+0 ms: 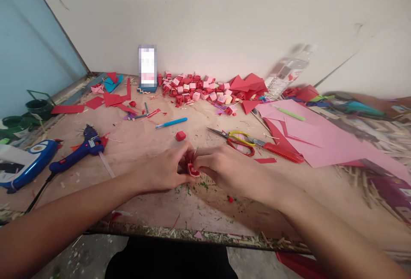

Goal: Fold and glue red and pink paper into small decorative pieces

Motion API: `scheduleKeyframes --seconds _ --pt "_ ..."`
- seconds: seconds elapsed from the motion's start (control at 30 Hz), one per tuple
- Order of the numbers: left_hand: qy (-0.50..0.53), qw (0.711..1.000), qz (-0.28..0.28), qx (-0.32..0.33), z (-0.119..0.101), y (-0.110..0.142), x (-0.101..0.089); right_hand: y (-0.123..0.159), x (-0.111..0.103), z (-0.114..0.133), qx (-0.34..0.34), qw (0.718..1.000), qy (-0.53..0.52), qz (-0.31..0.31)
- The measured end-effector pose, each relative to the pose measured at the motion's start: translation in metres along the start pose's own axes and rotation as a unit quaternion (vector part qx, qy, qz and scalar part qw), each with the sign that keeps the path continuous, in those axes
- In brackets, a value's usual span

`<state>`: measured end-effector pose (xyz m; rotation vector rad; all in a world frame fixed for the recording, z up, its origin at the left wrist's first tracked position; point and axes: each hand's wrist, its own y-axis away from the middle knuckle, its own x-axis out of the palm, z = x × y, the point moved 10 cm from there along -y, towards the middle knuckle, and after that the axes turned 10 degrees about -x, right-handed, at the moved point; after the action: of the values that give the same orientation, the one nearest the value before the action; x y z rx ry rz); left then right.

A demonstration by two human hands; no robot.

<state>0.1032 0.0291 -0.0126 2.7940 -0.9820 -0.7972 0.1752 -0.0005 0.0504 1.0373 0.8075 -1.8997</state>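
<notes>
Small paper box (pixel 193 170), near centre of the surface (pixel 138 137), and both grips are on it: left hand (pixel 168 165) cradling, right hand (pixel 218 161) pinching at its rim! It gapes open, so this one looks unfinished; the far heap of little boxes (pixel 195 88) seems done. Fingers curl, wrists turn inward, forearms slant in from near left and near right.

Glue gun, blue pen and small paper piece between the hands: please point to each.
Glue gun (pixel 76 154), head view: its blue handle.
Blue pen (pixel 173 122), head view: its barrel.
Paper piece (pixel 193 170), head view: its visible middle.
</notes>
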Motion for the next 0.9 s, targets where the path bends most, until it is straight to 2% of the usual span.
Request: scheduleKeyframes --seconds 0.33,0.57,0.9 --pt "0.012 1.0 -0.004 0.006 -0.002 0.001 -0.003 -0.002 0.0 0.008 0.007 0.999 0.036 0.017" --pt "-0.007 1.0 -0.008 0.01 -0.003 0.0 -0.003 0.0 0.006 0.0 0.01 0.999 0.039 0.014" --pt "-0.001 1.0 -0.007 0.006 -0.004 0.0 -0.003 -0.006 0.005 -0.003 0.014 1.0 -0.015 -0.011"
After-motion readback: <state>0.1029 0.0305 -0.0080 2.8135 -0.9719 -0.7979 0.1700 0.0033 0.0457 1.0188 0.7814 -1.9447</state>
